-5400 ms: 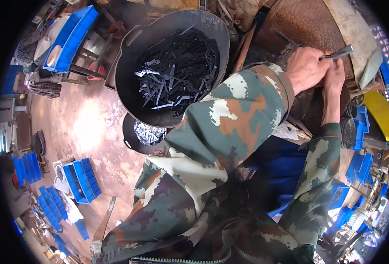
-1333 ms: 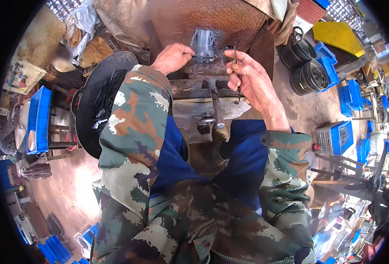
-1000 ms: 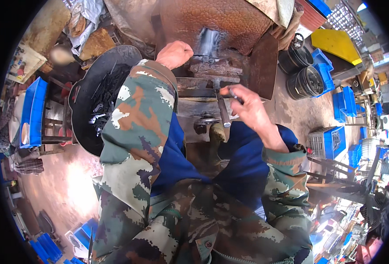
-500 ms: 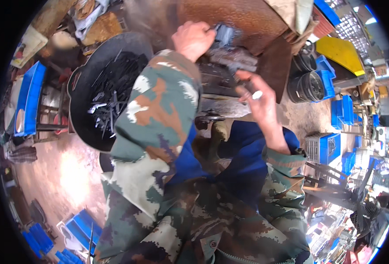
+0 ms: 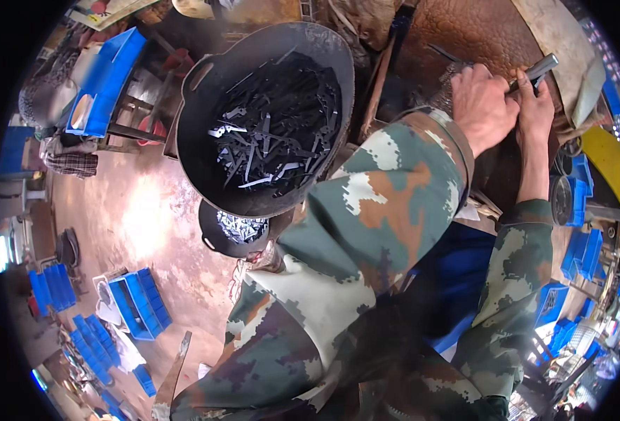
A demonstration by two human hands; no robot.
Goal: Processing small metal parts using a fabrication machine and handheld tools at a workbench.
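My right hand [image 5: 536, 105] is closed around a grey metal rod [image 5: 543, 67] with a rounded end, which points up and to the right. Close against it on the left, my left hand [image 5: 482, 105] has its fingers curled inward. Whatever it grips is hidden from view. A thin dark strip [image 5: 443, 52] lies just beyond the left hand, over a brown, rough-surfaced board [image 5: 482, 31]. To the left of my left sleeve stands a large black pan [image 5: 196, 151] with many dark metal strips [image 5: 282, 119] heaped in it.
A smaller black bowl [image 5: 210, 230] with shiny metal pieces sits below the pan. A blue tray [image 5: 110, 81] rests on a stand at the left. Blue bins [image 5: 140, 302] are on the floor at lower left. Dark buckets [image 5: 566, 200] and a yellow panel [image 5: 608, 161] are at right.
The view has swung left, so the pan appears further right. My hands were apart, and now they are together over the brown board. The rod has come up with my right hand.
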